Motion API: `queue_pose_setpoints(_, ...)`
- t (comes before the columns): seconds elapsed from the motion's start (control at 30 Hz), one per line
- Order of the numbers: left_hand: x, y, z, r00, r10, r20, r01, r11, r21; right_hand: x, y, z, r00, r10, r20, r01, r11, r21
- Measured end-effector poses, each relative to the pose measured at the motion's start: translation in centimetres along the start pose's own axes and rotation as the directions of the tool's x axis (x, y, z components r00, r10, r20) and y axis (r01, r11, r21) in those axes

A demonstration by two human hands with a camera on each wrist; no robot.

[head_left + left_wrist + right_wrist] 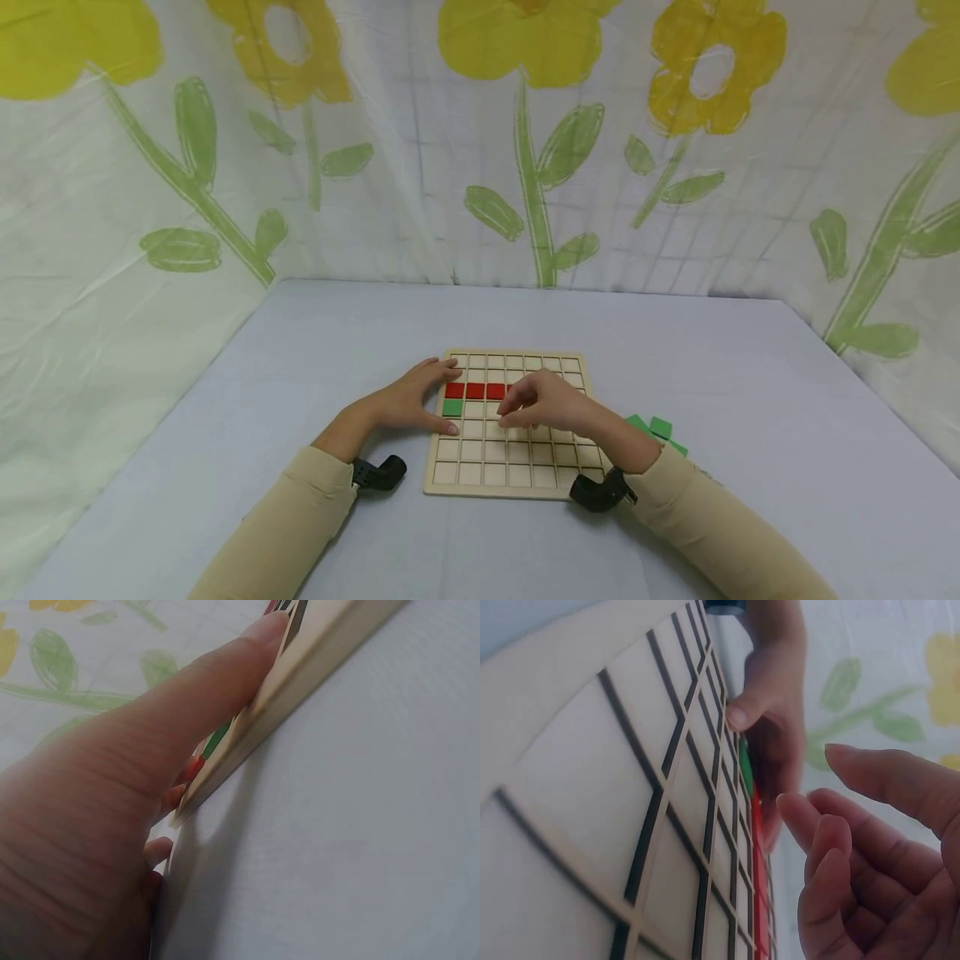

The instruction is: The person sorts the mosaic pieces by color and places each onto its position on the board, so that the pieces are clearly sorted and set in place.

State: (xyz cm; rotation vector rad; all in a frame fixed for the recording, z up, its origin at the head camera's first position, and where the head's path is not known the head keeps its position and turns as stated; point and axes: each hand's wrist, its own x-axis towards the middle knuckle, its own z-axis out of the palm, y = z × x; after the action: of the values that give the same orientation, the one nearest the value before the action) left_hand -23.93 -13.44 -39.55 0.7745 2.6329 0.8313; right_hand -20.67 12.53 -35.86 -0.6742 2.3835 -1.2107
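Note:
A square wooden grid board (487, 492) lies on the table, its grooves marking off rows of pale cells. Red square tiles (475, 391) fill cells in one row, which runs on behind my right hand. Just below the leftmost red one sits a single green tile (452, 407). My left hand (401, 403) rests at the board's left edge, thumb and fingers spread over the rim. Above the middle of the grid hovers my right hand (551, 404). In the right wrist view its thumb and bent fingers (829, 892) are apart, with nothing between them.
Several loose green tiles (661, 427) lie right of the board, partly hidden by the right forearm. A pale cloth (360, 533) covers the table. Behind it hangs a curtain (420, 167) with yellow flowers. Each wrist carries a black camera (597, 492).

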Motion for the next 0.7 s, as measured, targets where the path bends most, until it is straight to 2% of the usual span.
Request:
queue_pose_setpoints(0.23, 0.1, 0.0, 0.1, 1.0, 0.005, -0.004, -0.005, 1.0, -0.009, -1.4, 0.8, -0.7, 1.0, -0.007, 0.015, 0.006, 0.999, 0.042)
queue_pose_setpoints(0.7, 0.1, -0.2, 0.1, 1.0, 0.01, -0.002, -0.01, 1.0, 0.001, -4.3, 1.8, -1.7, 0.997, 0.071, 0.023, -0.073, 0.991, 0.111)
